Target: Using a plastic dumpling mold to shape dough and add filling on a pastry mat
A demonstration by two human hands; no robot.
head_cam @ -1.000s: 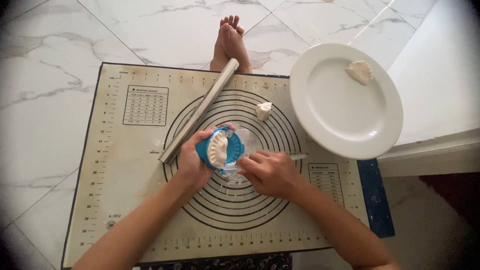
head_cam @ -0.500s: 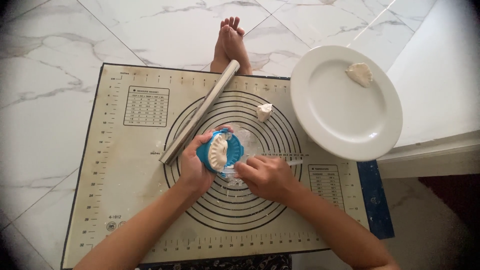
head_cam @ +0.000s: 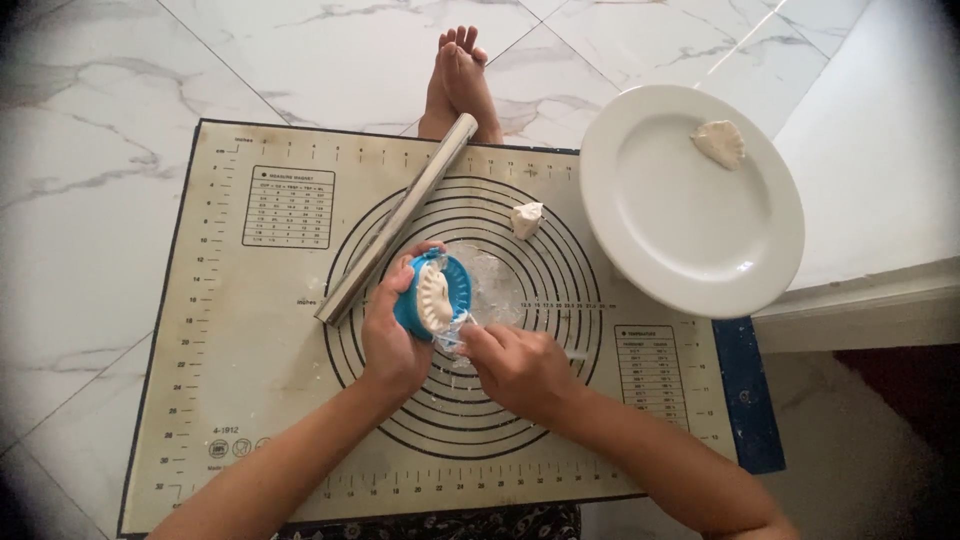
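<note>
My left hand point(head_cam: 392, 335) grips a blue dumpling press point(head_cam: 432, 294), held open above the middle of the baking mat point(head_cam: 230, 330); a pale folded dumpling point(head_cam: 434, 298) lies inside it. My right hand point(head_cam: 520, 368) is just right of the press, fingertips pinching the clear plastic film point(head_cam: 490, 285) that hangs from the press. A small lump of dough point(head_cam: 526, 219) sits on the mat beyond the hands. A finished dumpling point(head_cam: 720, 143) rests on the white plate point(head_cam: 690, 240).
A steel rolling pin point(head_cam: 398, 218) lies diagonally on the mat, left of the press. Bare feet point(head_cam: 455, 85) rest on the marble floor past the mat's far edge. The plate overlaps a white raised ledge point(head_cam: 880, 170) on the right.
The hands stay in nearly the same place; my right hand's fingers have shifted slightly at the film by the press. Nothing else moved.
</note>
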